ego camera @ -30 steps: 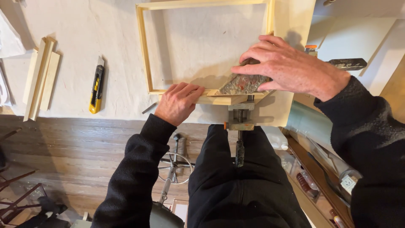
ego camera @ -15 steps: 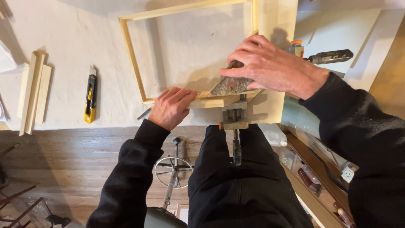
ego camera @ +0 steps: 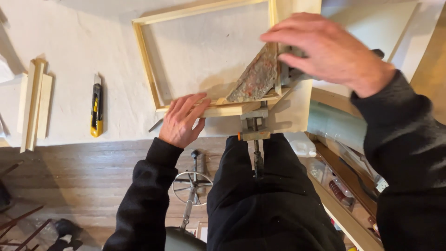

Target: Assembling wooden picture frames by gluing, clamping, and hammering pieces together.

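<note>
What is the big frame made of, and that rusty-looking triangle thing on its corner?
The frame looks like bare pale wood: light strips, no paint. The triangle at its corner seems to be metal, mottled grey and reddish, possibly rust or old paint. The left hand presses the frame's bottom strip.

This is a small woodworking workshop. A white worktop (ego camera: 69, 37) carries a bare wooden frame (ego camera: 144, 60), spare wood strips (ego camera: 33, 104) and a yellow utility knife (ego camera: 96, 107). A screw clamp (ego camera: 254, 135) hangs off its edge above a worn plank floor (ego camera: 69, 186).
</note>
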